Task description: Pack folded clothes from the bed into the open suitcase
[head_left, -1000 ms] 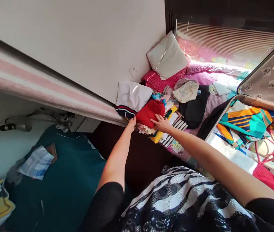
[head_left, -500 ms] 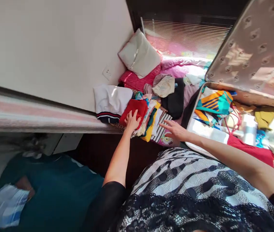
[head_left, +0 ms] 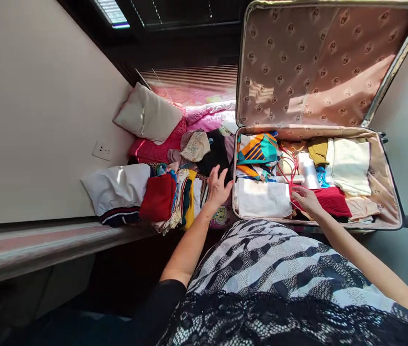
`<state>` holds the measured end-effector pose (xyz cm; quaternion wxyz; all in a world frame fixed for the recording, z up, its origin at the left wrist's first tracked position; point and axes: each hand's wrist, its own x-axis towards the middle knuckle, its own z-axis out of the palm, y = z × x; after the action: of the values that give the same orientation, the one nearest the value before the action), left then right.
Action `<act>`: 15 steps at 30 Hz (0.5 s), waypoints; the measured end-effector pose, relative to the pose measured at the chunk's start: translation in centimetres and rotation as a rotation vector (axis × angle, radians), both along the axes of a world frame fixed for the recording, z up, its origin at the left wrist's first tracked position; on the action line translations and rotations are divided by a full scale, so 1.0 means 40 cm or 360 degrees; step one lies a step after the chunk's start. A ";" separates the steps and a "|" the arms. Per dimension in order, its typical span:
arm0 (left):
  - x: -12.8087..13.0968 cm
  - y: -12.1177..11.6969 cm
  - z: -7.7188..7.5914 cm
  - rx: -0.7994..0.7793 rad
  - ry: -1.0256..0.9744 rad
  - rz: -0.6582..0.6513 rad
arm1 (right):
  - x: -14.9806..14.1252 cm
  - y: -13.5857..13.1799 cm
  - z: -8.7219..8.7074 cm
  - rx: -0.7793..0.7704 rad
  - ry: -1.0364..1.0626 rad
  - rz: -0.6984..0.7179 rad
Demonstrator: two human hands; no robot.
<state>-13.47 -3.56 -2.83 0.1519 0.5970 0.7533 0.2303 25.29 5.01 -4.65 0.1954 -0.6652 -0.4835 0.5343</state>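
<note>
We're holding our left hand [head_left: 219, 190] fingers spread, beside the suitcase [head_left: 319, 96] | we're poising our right hand [head_left: 307, 201] over white cloth [head_left: 263, 199] and red knit [head_left: 330, 201] lying inside; gripping or not, we can't tell | we're probably best using light fingertips, keeping folds flat

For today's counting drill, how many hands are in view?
2: the left hand, between the folded clothes and the suitcase; the right hand, by the suitcase's red knit.
</note>
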 end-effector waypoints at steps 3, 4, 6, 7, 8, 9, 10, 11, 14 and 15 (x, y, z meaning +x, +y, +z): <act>0.170 0.106 0.005 -0.0203 0.0022 -0.0287 | -0.003 0.029 -0.020 0.0041 0.0018 0.0086; 0.218 0.145 0.001 -0.0273 0.0042 -0.0323 | 0.000 0.039 -0.026 0.0071 0.0013 0.0136; 0.299 0.227 -0.018 -0.0403 0.0083 -0.0299 | 0.014 0.051 -0.037 0.0132 0.0002 0.0236; 0.332 0.267 -0.032 -0.0478 0.0093 -0.0252 | 0.026 0.052 -0.040 0.0159 -0.0007 0.0272; 0.359 0.305 -0.049 -0.0556 0.0094 -0.0192 | 0.040 0.050 -0.043 0.0182 -0.0022 0.0298; 0.382 0.339 -0.066 -0.0632 0.0091 -0.0122 | 0.057 0.046 -0.045 0.0199 -0.0041 0.0318; 0.399 0.367 -0.084 -0.0695 0.0090 -0.0048 | 0.077 0.039 -0.046 0.0210 -0.0059 0.0335; 0.412 0.391 -0.102 -0.0738 0.0097 0.0024 | 0.099 0.031 -0.046 0.0214 -0.0070 0.0347; 0.421 0.433 -0.141 -0.0713 0.0135 0.0202 | 0.175 0.005 -0.048 0.0220 -0.0079 0.0352; 0.413 0.443 -0.148 -0.0682 0.0127 0.0238 | 0.201 -0.002 -0.049 0.0234 -0.0089 0.0336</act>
<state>3.05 14.15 -8.73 0.2279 0.5024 0.8325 0.0520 33.34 4.92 -6.63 0.1728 -0.6092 -0.5940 0.4962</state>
